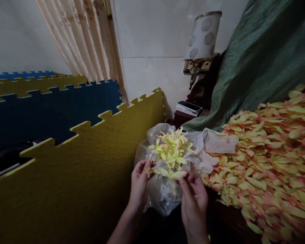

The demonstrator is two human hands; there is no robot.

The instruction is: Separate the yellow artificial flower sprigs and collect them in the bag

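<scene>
My left hand [140, 178] is closed in a pinch at the left side of a pale yellow artificial flower [169, 174]. My right hand [195, 194] pinches the tip of that flower's right petal between thumb and fingers. Just beyond it, more yellow flowers with pink tips form a cluster [171, 149] on a clear plastic bag [162, 200]. The bag sags below and between my hands. At the right, a large heap of yellow and pink flower pieces [274, 162] reaches close to my right hand. Exactly what my left fingertips grip is partly blurred.
Yellow foam puzzle mat [112, 149] stands upright along the left, with a blue mat [53, 108] behind it. Green sheeting [259, 64] rises behind the heap. A phone [189, 106] lies on a box near the wall, below a wall lamp [203, 35]. A curtain [83, 37] hangs at the back.
</scene>
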